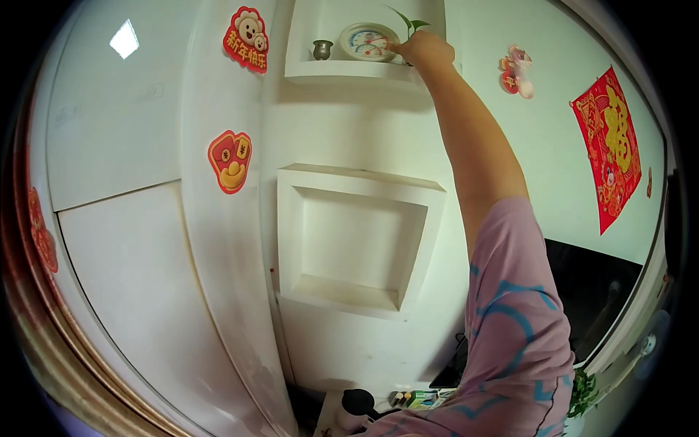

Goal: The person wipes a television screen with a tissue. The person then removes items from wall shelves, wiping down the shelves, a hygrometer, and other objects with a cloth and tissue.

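Observation:
My right arm reaches up to the upper wall niche, where my right hand [429,51] is at the right end of the ledge. Its fingers look closed, and one fingertip meets the right rim of a round dial thermometer [368,42], which leans upright there. Green plant leaves [409,22] rise just behind the hand; their base is hidden by it. I cannot make out what the fingers hold. A small dark metal cup [322,49] stands left of the dial. My left hand is out of view.
Below is a second white recessed niche [357,240] with a projecting frame. White cabinet doors [124,277] fill the left. Red festive stickers [231,162] and a red hanging banner [610,149] decorate the surfaces. A black screen [593,291] and a leafy plant [582,393] are lower right.

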`<state>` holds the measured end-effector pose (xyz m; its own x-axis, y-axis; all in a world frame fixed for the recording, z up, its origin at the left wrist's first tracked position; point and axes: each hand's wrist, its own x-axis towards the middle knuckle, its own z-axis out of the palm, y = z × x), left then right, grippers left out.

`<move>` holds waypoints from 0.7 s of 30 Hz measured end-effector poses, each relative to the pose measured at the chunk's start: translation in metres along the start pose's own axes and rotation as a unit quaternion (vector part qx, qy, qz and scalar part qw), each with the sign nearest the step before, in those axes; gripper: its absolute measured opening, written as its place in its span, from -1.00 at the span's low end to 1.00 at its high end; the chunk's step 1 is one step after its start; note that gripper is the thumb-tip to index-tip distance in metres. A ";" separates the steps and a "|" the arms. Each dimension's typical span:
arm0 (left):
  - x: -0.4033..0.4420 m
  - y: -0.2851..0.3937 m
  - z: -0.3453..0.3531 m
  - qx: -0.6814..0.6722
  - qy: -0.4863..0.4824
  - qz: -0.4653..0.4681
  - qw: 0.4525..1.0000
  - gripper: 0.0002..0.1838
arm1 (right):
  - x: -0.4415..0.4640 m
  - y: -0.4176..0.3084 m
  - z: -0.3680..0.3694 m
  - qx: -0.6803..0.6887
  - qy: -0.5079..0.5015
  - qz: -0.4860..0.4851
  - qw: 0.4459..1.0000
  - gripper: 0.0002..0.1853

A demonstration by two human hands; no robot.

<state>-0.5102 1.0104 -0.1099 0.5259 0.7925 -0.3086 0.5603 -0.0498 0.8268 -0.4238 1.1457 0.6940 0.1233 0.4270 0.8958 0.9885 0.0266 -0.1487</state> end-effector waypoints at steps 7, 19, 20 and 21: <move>0.001 0.001 -0.007 -0.001 -0.008 0.006 1.000 -0.68 | 0.020 0.005 0.013 0.034 0.018 0.008 0.999 -0.53; -0.072 -0.095 -0.006 0.101 0.000 -0.117 0.988 -0.67 | -0.055 0.067 -0.099 0.325 -0.092 -0.046 0.940 -0.41; -0.082 -0.100 0.000 0.117 0.003 -0.128 0.985 -0.67 | -0.066 0.083 -0.106 0.327 -0.119 -0.050 0.936 -0.39; -0.091 -0.102 0.000 0.135 0.010 -0.134 0.982 -0.67 | -0.091 0.091 -0.117 0.273 -0.086 -0.023 0.958 -0.38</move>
<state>-0.6154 0.9432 -0.1655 0.3258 0.8102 -0.4872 0.8271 0.0054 0.5620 -0.3354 1.0032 0.6476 0.0184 0.5560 0.8310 0.7935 0.4976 -0.3505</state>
